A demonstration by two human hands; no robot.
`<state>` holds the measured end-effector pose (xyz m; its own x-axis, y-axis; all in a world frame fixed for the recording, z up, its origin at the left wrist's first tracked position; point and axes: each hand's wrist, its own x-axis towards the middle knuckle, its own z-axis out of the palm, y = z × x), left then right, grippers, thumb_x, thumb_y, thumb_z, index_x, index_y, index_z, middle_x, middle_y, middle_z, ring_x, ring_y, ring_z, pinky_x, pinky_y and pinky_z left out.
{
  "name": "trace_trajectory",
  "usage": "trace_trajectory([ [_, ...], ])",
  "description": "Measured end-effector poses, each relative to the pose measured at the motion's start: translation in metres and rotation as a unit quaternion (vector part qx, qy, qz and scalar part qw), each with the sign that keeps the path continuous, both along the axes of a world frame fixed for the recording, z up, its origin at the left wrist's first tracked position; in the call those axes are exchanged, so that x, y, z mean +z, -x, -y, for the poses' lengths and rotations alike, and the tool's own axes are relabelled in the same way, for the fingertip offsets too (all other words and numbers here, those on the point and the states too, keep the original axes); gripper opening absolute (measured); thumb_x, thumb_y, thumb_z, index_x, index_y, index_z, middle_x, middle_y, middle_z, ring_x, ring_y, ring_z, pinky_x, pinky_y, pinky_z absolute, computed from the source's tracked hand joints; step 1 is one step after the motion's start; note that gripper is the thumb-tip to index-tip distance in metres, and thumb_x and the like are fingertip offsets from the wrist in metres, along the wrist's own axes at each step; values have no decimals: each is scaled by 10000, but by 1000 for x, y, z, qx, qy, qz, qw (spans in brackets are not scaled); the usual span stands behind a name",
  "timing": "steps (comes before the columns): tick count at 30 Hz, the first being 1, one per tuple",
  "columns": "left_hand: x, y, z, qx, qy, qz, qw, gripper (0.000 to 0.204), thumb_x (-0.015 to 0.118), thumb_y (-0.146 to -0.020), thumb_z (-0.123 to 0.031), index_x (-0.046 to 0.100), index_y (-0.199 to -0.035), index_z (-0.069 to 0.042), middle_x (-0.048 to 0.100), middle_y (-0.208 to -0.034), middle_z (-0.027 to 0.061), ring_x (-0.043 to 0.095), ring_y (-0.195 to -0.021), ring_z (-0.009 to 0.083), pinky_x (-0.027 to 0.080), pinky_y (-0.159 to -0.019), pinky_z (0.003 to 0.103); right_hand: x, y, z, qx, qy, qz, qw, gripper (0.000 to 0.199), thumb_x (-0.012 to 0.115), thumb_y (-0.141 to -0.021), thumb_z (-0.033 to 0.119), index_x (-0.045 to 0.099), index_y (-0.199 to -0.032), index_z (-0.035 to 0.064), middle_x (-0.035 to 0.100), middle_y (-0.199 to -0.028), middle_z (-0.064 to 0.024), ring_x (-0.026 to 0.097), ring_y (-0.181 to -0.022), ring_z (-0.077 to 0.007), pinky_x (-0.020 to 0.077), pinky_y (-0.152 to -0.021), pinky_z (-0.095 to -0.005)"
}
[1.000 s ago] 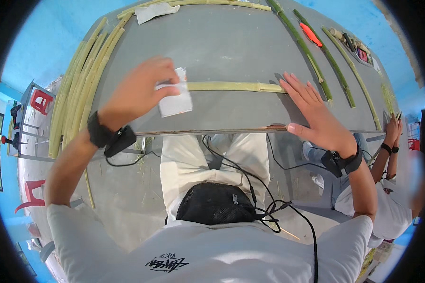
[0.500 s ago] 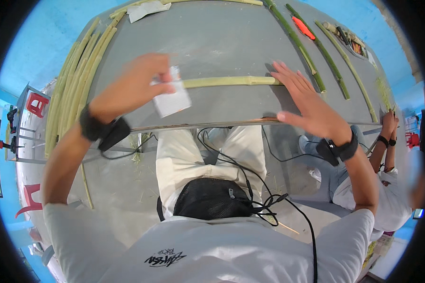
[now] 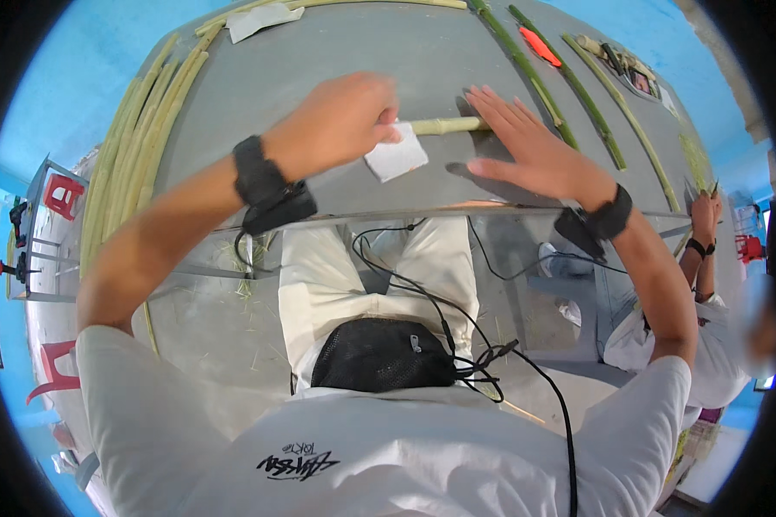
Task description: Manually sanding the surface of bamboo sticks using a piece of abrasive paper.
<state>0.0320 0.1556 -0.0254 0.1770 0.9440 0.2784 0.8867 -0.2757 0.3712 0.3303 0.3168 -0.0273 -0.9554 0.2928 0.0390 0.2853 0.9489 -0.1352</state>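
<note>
A pale green, peeled bamboo stick (image 3: 450, 126) lies crosswise on the grey table near its front edge. My left hand (image 3: 347, 121) is closed on a folded white paper-like sheet (image 3: 398, 155), pressed over the stick. The stick's left part is hidden behind that hand and forearm. At the stick's right end my right hand (image 3: 535, 151) lies flat, palm down, with fingers stretched and thumb apart. Its fingers cover that end.
Several peeled bamboo sticks (image 3: 138, 138) line the table's left side. On the right lie green stalks (image 3: 526, 73), an orange-handled tool (image 3: 540, 46) and another light stick (image 3: 621, 116). A white sheet (image 3: 263, 21) rests at the back. A co-worker's hands (image 3: 705, 220) are at the far right.
My left hand has slid rightward along the bamboo stick with the folded sheet, closer to my right hand. The right hand stays flat at the stick's end. The whole view has shifted slightly.
</note>
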Motion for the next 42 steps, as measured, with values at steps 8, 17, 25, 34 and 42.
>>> trace_trajectory([
  [8, 18, 37, 92, 39, -22, 5, 999, 176, 825, -950, -170, 721, -956, -28, 688, -1028, 147, 688, -1005, 358, 539, -912, 477, 11, -41, 44, 18, 4, 5, 1000, 1026, 616, -1078, 668, 282, -1750, -32, 313, -1825, -253, 232, -1724, -403, 155, -1415, -550],
  [17, 1, 33, 69, 54, -20, -51, 997, 216, 854, -915, -202, 722, -937, -32, 671, -1003, 135, 693, -1006, 347, 540, -872, 446, 5, -33, 26, 0, 1, 33, 999, 955, 580, -1121, 565, 193, -1802, 19, 245, -1872, -188, 142, -1759, -337, 86, -1427, -536],
  [25, 6, -7, 35, 37, 8, 34, 999, 262, 854, -918, -231, 678, -940, -39, 679, -992, 139, 692, -999, 362, 543, -871, 468, 9, -3, 33, -31, 17, 25, 999, 984, 575, -1111, 632, 234, -1787, 4, 262, -1859, -217, 150, -1755, -346, 102, -1424, -524],
  [34, 5, 50, 113, 77, 30, 34, 996, 233, 832, -943, -224, 720, -906, -24, 672, -980, 101, 677, -971, 328, 527, -868, 424, 6, -63, 65, 44, -22, -19, 999, 1053, 629, -1072, 663, 232, -1785, -3, 304, -1833, -242, 211, -1735, -390, 155, -1410, -564],
  [42, -4, -18, 4, 15, -7, 16, 1000, 221, 817, -956, -252, 727, -934, -51, 711, -1029, 102, 686, -969, 332, 544, -853, 453, 5, -18, 40, -20, 0, -12, 1000, 1023, 597, -1085, 687, 291, -1761, -17, 327, -1818, -265, 254, -1722, -389, 168, -1410, -548],
])
